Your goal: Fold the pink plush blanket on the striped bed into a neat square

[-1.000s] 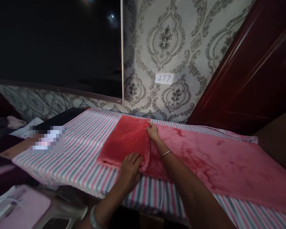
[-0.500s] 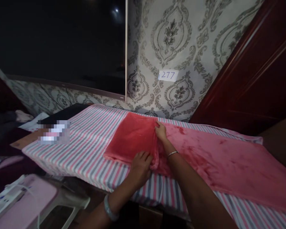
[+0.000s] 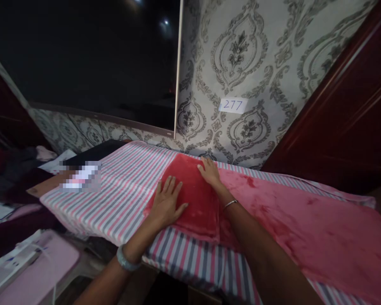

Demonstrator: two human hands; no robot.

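Note:
A plush red blanket lies partly folded on a striped cloth (image 3: 123, 182). Its folded stack (image 3: 197, 207) is a darker red, while the unfolded length (image 3: 307, 228) spreads pinkish to the right. My left hand (image 3: 167, 201) rests flat on the stack's left side, fingers spread. At the far right corner of the stack, my right hand (image 3: 209, 171) lies on top with its fingers stretched out and the thumb apart. Neither hand grips the fabric.
Behind the striped surface hangs a large dark television (image 3: 89, 63) on a patterned wall. A number card (image 3: 233, 105) is stuck there. Dark red wooden panelling (image 3: 343, 114) stands at right. A pink stool top (image 3: 47, 262) with a white power strip is at lower left.
My left hand has let go of the near right edge and moved left onto the folded stack. My right hand has loosened from the far edge and flattened. The view has shifted slightly.

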